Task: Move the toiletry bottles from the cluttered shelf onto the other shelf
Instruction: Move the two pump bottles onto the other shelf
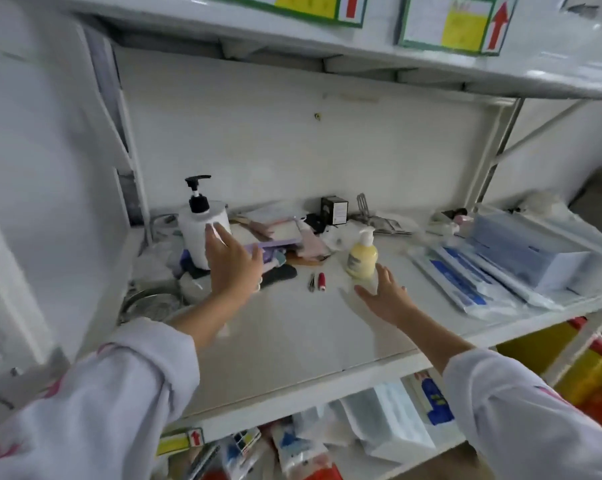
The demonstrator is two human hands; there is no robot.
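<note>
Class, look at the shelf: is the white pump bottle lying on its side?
No. The white pump bottle stands upright on the shelf, its black pump pointing up, with the left hand in front of it.

Both hands reaching forward, left hand [232, 261] and right hand [387, 294] open-fingered

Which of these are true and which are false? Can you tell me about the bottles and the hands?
1. The white bottle has a black pump. True.
2. The yellow bottle is lying on its side. False: it stands upright on the shelf.
3. The left hand is open, its fingers in front of the white bottle. True.
4. The right hand has lifted the yellow bottle. False: the hand is open beside it, and the bottle sits on the shelf.
5. Blue and white packets lie right of the yellow bottle. True.
</note>
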